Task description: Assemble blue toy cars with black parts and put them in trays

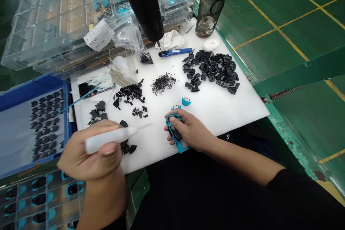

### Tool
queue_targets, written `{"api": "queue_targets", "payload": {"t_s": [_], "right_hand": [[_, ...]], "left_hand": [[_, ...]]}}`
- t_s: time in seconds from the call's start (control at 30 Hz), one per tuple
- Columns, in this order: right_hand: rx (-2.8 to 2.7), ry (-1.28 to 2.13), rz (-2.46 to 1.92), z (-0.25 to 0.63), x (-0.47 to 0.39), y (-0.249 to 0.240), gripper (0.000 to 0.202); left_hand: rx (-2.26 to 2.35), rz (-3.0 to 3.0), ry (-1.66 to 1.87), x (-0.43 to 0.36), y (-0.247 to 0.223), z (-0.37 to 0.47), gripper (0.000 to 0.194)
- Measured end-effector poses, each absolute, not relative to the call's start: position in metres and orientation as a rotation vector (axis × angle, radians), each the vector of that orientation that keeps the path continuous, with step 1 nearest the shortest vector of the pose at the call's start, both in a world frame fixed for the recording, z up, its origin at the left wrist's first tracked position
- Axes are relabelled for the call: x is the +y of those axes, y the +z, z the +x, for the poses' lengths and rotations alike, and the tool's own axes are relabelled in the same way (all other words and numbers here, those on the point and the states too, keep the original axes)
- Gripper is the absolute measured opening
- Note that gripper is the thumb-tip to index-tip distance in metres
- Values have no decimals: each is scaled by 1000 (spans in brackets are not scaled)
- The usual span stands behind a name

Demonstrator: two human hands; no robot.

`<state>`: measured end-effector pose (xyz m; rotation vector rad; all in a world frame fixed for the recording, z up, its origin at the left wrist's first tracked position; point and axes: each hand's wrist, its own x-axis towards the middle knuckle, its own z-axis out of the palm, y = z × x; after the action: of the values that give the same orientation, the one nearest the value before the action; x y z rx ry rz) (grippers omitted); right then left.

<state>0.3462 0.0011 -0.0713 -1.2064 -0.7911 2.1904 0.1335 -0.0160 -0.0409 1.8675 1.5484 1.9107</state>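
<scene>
My left hand (94,154) is closed around a white squeeze bottle (107,139) with a long thin nozzle, held above the board and pointing right. In my right hand (192,129) is a blue plastic shell (182,147) with black parts in it, thumb pressed on its inner side. Just beyond those fingers, a small blue curved piece (186,101) with a thin black frame lies on the white board (215,111); a similar one is partly hidden by the hand. Some black pieces (131,148) lie beside and under my left hand.
Piles of black molded parts (215,68), tiny black screws (163,83) and small black tabs (129,95) cover parts of the board. A power screwdriver (147,7) hangs over a blue cutter (176,52). Behind are stacked clear trays (54,14) and a drink bottle (212,7); a blue bin (66,115) stands left.
</scene>
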Motion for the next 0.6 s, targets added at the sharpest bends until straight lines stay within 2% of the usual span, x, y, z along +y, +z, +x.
{"api": "queue_targets", "payload": {"t_s": [0.07,0.17,0.3,0.4,0.6], "right_hand": [[-787,2191,-1206,346,2,-71,11],[-814,2188,-1205,347,2,-70,14],[-857,2181,-1215,349,1,-71,21],[-855,2181,-1207,348,1,-74,22],[-858,2169,-1174,348,0,-74,25]], "left_hand": [[1648,1842,1997,-18,-33,122,34],[1713,1752,1948,-21,-27,104,23],[1763,1331,1757,-9,-25,92,38],[1791,1149,1614,21,-24,90,35],[2175,1417,1232,98,-25,92,34]]}}
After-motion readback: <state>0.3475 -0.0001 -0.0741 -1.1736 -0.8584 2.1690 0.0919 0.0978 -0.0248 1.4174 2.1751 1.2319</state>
